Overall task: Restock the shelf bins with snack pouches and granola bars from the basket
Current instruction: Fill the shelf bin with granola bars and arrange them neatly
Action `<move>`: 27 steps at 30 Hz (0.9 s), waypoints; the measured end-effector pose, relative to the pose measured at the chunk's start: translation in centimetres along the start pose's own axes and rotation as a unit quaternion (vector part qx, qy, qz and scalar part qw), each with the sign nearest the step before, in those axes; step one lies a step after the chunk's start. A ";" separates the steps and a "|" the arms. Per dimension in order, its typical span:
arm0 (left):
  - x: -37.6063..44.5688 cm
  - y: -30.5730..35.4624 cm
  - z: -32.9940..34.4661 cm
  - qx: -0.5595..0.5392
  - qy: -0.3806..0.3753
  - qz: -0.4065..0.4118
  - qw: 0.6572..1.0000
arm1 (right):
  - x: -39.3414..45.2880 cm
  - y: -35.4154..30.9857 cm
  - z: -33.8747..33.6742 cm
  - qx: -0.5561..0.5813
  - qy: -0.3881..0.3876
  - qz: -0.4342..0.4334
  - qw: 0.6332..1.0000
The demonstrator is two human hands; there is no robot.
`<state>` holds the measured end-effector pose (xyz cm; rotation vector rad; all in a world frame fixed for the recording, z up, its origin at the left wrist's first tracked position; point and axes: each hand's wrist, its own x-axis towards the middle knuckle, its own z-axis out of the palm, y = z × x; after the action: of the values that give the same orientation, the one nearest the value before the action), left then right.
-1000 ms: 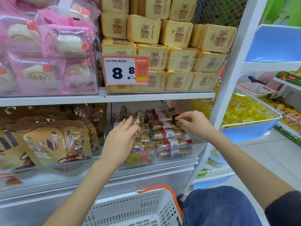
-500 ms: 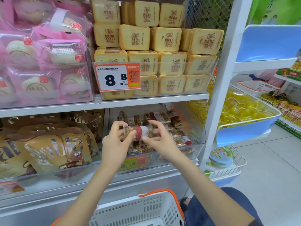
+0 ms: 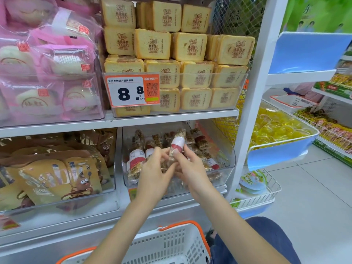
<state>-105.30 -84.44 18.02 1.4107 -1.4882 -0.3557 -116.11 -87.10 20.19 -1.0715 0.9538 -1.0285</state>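
Clear-wrapped, with a red-and-white label band, the granola bar [image 3: 176,144] stands nearly upright over the transparent lower-shelf bin [image 3: 231,159], with the left hand [image 3: 155,172] and right hand [image 3: 191,168] pinching its lower end from either side. To seat it well, tip the bar flat, align it with the rows already lying in the bin, and keep the label band facing outward. Release only once it rests; the white basket [image 3: 167,244] waits below for the next item.
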 end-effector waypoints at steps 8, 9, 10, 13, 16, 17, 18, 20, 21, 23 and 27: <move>-0.2 -3.3 -2.1 0.291 -0.031 0.082 0.953 | 4.6 -5.2 -9.8 -0.681 0.161 -0.079 0.710; -0.2 -3.9 -2.4 0.304 -0.042 0.075 0.949 | 5.0 -5.1 -10.3 -0.724 0.140 -0.055 0.673; -0.3 -4.3 -2.6 0.314 -0.051 0.077 0.945 | 5.3 -4.7 -10.5 -0.757 0.121 -0.031 0.642; -0.5 -4.6 -2.7 0.317 -0.051 0.090 0.943 | 6.2 -2.5 -10.5 -0.771 0.082 0.004 0.631; -0.4 -4.9 -2.9 0.310 -0.052 0.092 0.945 | 6.5 -1.1 -10.9 -0.765 0.079 0.020 0.638; -0.4 -5.0 -2.9 0.306 -0.054 0.093 0.946 | 6.5 -1.2 -11.0 -0.773 0.075 0.019 0.630; -0.5 -5.2 -3.0 0.303 -0.058 0.094 0.946 | 6.7 -1.4 -11.1 -0.776 0.074 0.012 0.627; -0.5 -5.3 -3.0 0.299 -0.064 0.095 0.947 | 6.9 -2.1 -11.4 -0.759 0.053 -0.013 0.649; -0.6 -5.2 -2.9 0.296 -0.065 0.092 0.948 | 6.9 -2.4 -11.5 -0.746 0.019 -0.018 0.665; -0.7 -5.2 -2.8 0.290 -0.069 0.080 0.951 | 6.9 -2.1 -11.5 -0.728 -0.068 0.046 0.681; -0.9 -5.2 -2.4 0.274 -0.076 0.044 0.958 | 7.1 -0.9 -10.9 -0.703 -0.154 0.168 0.673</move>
<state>-100.59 -84.08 14.63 1.7659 -1.8605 0.0149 -124.87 -96.43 18.02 -2.0866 1.5851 0.4639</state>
